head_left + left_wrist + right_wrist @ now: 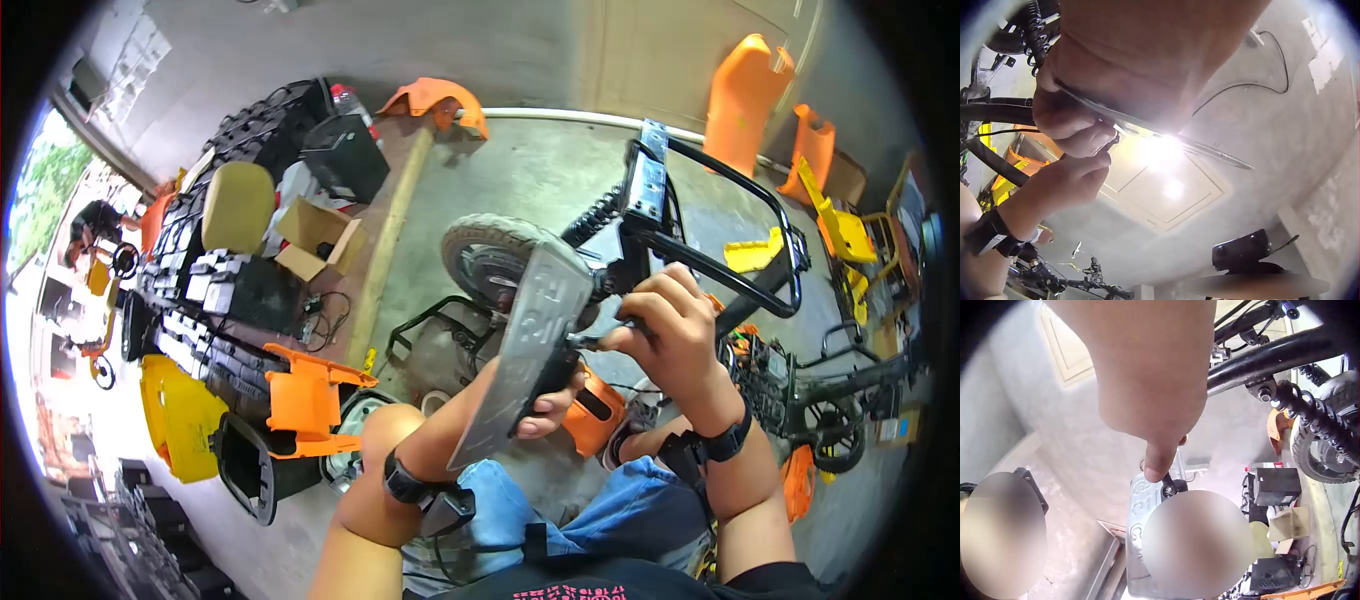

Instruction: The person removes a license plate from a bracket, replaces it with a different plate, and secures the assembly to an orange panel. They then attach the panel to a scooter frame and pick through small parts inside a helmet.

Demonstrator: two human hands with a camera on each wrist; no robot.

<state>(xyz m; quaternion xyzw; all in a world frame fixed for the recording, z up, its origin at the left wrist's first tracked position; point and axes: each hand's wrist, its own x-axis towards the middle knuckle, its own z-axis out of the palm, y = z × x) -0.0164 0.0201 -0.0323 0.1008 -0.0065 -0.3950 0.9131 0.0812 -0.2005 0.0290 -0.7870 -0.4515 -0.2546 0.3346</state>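
A pale metal plate with embossed characters, like a licence plate [530,335], is held tilted in front of the person in the head view. The left hand [550,408] grips it from behind, its fingertips at the right side. Fingers and thumb of the right hand [672,318] pinch a small dark fitting [1172,488] at the plate's back; its exact kind I cannot tell. In the left wrist view the plate [1229,159] appears nearly edge-on, with both hands close together at it. Just beyond stands a black vehicle frame [690,258] with a tyre [490,232] and coil spring.
Orange body panels [310,398] and a yellow panel [183,415] lie at the left. A cardboard box [320,240] and a black case [345,160] stand behind them. Further orange panels [742,105] lean on the wall. Another bare frame with a wheel [832,435] is at the right.
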